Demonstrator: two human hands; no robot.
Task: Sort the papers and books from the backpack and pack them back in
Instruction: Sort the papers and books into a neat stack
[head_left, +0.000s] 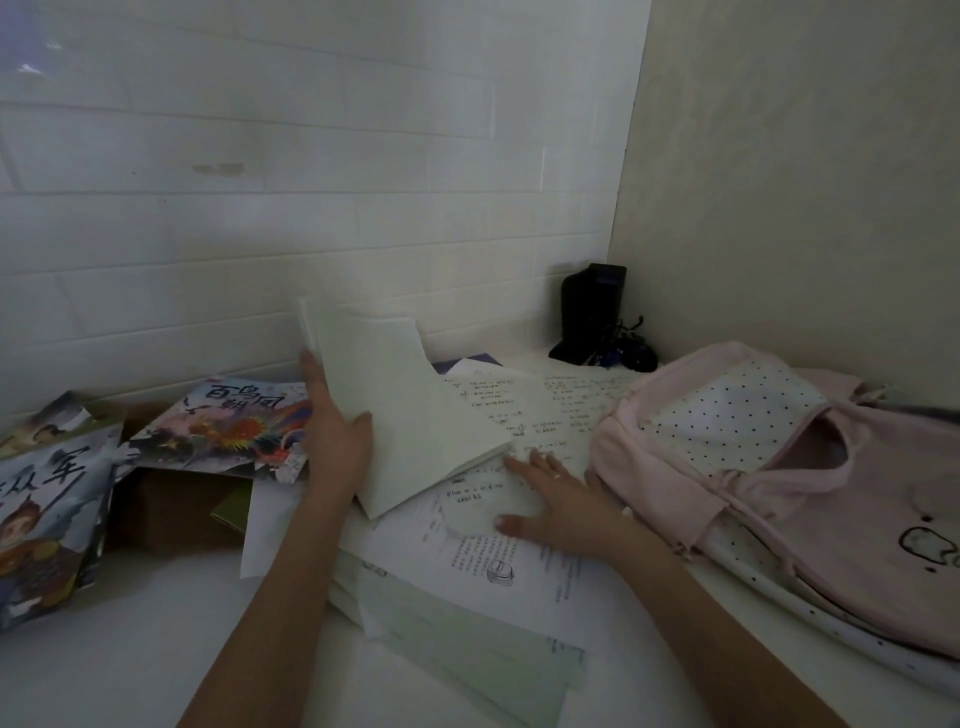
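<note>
My left hand (335, 436) grips a thick stack of pale blank sheets (400, 410) by its left edge, tilted up off the pile. My right hand (556, 499) lies flat with spread fingers on printed worksheets (524, 410) spread across the white surface. More loose papers (467, 623) lie underneath and toward me. A pink backpack (779, 478) with a dotted lining lies open at the right, touching the papers. Two colourful picture books (228, 421) (41, 525) lie at the left.
A brown cardboard box (171, 509) sits under the picture books at the left. A black device with cables (595, 317) stands in the back corner. White tiled wall behind, plain wall to the right.
</note>
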